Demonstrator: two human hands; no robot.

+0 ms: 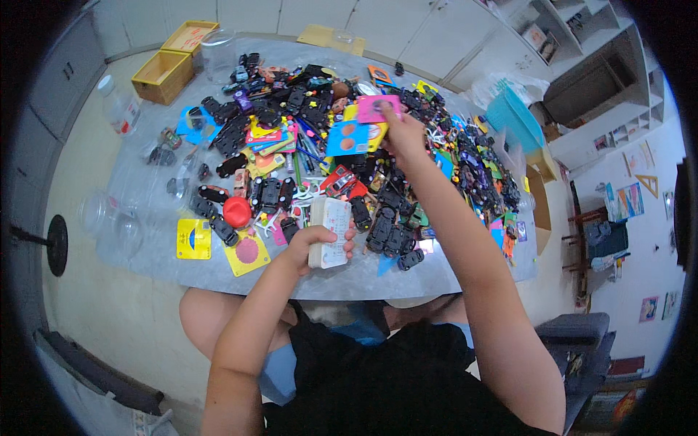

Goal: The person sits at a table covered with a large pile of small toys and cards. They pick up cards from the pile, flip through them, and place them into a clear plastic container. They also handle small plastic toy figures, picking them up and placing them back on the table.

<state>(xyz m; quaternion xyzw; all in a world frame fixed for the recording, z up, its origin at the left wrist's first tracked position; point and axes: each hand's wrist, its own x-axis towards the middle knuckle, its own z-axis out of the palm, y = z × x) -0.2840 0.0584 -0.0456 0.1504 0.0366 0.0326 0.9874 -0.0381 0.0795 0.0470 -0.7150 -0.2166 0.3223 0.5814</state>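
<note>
My left hand (313, 245) grips a thick stack of white printed cards (331, 231) near the table's front edge. Over the heap, my right hand (403, 133) holds a pink card (376, 108) by its edge. Just below it are a blue card with two round pictures (348, 138) and yellow cards; whether that hand touches them I cannot tell. Around my hands lie many dark toy cars (269, 193), pens and more coloured cards. A red round lid (237, 211) sits left of the card stack, above a yellow card with a pink circle (247, 254).
On the left of the grey table (158, 240) stand clear plastic jars (122, 229) and a bottle with a white cap (117, 106). An open wooden box (163, 76) is at the back left. A turquoise basket (512, 117) and a cardboard box (540, 210) are at the right.
</note>
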